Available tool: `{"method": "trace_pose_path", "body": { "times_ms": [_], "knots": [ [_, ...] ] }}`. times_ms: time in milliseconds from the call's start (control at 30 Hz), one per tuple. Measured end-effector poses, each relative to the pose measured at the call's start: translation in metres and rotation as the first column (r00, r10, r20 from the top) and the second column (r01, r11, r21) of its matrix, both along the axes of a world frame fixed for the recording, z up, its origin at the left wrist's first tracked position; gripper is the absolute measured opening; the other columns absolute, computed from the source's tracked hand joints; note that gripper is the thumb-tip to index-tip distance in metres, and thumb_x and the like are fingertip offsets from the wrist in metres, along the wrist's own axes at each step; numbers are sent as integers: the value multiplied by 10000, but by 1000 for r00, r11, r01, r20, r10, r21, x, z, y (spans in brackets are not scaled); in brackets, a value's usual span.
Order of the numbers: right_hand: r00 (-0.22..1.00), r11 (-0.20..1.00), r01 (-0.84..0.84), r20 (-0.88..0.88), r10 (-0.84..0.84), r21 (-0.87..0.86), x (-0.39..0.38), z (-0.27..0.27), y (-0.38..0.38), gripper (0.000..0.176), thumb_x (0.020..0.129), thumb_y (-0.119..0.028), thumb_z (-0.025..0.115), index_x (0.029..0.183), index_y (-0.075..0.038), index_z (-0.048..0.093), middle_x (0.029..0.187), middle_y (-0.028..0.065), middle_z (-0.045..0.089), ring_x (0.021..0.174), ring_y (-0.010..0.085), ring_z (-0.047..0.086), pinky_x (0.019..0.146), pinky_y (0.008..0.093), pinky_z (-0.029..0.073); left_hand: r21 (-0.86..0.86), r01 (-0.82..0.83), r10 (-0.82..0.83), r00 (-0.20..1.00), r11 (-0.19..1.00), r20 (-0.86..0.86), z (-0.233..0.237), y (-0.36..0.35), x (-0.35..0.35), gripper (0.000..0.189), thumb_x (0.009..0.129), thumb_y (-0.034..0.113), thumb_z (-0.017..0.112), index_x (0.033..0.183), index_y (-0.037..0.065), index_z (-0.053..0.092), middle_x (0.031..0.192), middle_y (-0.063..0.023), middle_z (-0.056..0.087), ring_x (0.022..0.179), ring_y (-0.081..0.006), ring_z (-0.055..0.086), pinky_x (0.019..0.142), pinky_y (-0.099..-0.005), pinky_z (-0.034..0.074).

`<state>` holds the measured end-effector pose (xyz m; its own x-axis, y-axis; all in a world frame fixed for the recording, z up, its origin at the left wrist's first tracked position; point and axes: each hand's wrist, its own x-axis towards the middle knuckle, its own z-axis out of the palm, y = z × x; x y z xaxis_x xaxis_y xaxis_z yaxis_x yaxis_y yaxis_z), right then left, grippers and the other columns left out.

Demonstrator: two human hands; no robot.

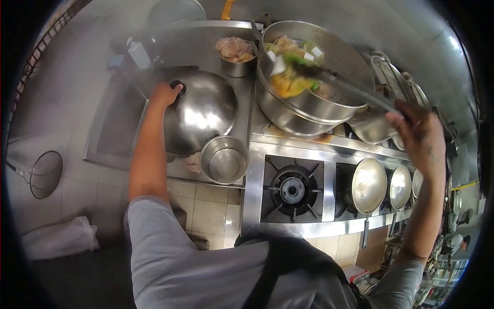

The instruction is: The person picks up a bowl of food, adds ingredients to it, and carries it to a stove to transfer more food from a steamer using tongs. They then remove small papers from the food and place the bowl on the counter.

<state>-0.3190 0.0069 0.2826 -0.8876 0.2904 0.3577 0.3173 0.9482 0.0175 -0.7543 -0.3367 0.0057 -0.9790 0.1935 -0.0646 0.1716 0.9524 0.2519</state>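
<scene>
My left hand (165, 95) is closed around the black knob (178, 87) of a large domed steel lid (201, 110) that rests on the steel counter. My right hand (419, 135) grips the handle of a long cooking utensil (360, 91) reaching over a big steel pot (303, 119). The utensil's dark head is blurred, at a heap of green and yellow vegetables (290, 77) with white pieces at the pot's left side. Left of the pot, a small steel container (238, 68) is piled with pale raw meat (235, 49).
A steel bowl of clear liquid (224, 160) stands before the lid. Nearest me is a gas burner (292, 190), with several frying pans (369, 185) to its right. A mesh strainer (46, 175) is at far left. Steam hazes the back.
</scene>
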Motion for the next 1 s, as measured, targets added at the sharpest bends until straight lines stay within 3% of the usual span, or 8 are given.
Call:
{"method": "trace_pose_path", "body": {
  "times_ms": [67, 167, 300, 567, 667, 733, 800, 1000],
  "knots": [
    [992, 996, -91, 82, 92, -9, -2, -22, -15, 415, 861, -425, 648, 978, -32, 708, 806, 181, 681, 765, 328, 678, 661, 394, 516, -68, 14, -9, 997, 998, 73, 2, -1, -2, 698, 884, 581, 539, 1265, -4, 572, 1250, -241, 584, 1167, -385, 556, 977, -448, 437],
    [959, 987, -156, 233, 160, -38, -16, -75, -46, 371, 896, -431, 601, 883, -80, 721, 821, 158, 693, 747, 303, 693, 644, 416, 540, 52, 67, -60, 988, 996, -141, -20, -11, -15, 687, 819, 596, 606, 984, -66, 685, 1051, -267, 655, 1025, -403, 620, 885, -444, 482],
    [707, 977, -118, 676, 209, -179, -48, -136, -80, 408, 917, -418, 551, 885, -40, 702, 826, 174, 695, 794, 307, 699, 692, 420, 557, 45, 115, -102, 970, 992, -219, -21, -8, -16, 714, 809, 602, 613, 998, -84, 676, 1057, -291, 642, 1024, -421, 613, 892, -447, 478],
    [981, 999, -31, 192, 34, -18, -19, -76, -33, 459, 917, -447, 553, 1070, -25, 649, 958, 203, 659, 847, 303, 677, 728, 395, 551, 148, 26, -11, 995, 989, -99, -2, 0, -7, 661, 783, 511, 702, 1025, -102, 656, 1011, -297, 650, 1002, -433, 619, 871, -442, 482],
    [946, 961, 244, 189, -265, 128, -36, -26, 20, 473, 906, -503, 546, 868, -49, 672, 833, 162, 673, 847, 302, 676, 745, 439, 521, 98, 122, -105, 980, 988, -167, 7, 2, -1, 662, 772, 471, 733, 1049, -122, 632, 1003, -299, 651, 991, -426, 627, 855, -442, 486],
    [990, 970, 133, 10, -138, 204, -58, -35, 67, 495, 881, -494, 564, 900, -15, 685, 925, 177, 686, 950, 315, 667, 823, 440, 518, 192, 54, -34, 994, 980, -105, 15, 5, 4, 643, 752, 440, 762, 1013, -133, 629, 1002, -306, 649, 975, -422, 634, 840, -438, 492],
    [853, 906, 420, 364, -373, -55, -98, -14, 69, 475, 852, -456, 583, 1037, -31, 686, 1083, 160, 678, 1069, 314, 636, 908, 419, 500, 206, 42, -21, 994, 978, -104, 9, 7, 2, 634, 743, 434, 770, 997, -130, 632, 1000, -308, 648, 968, -422, 637, 833, -436, 495],
    [843, 957, 290, 479, -244, -22, -152, -70, 115, 474, 816, -430, 603, 1152, -101, 664, 1198, 135, 645, 1122, 309, 615, 948, 409, 490, 166, 36, -17, 993, 985, -114, -11, 4, -16, 621, 726, 431, 786, 968, -122, 641, 1001, -307, 651, 955, -420, 645, 827, -434, 499]
  ]
}}
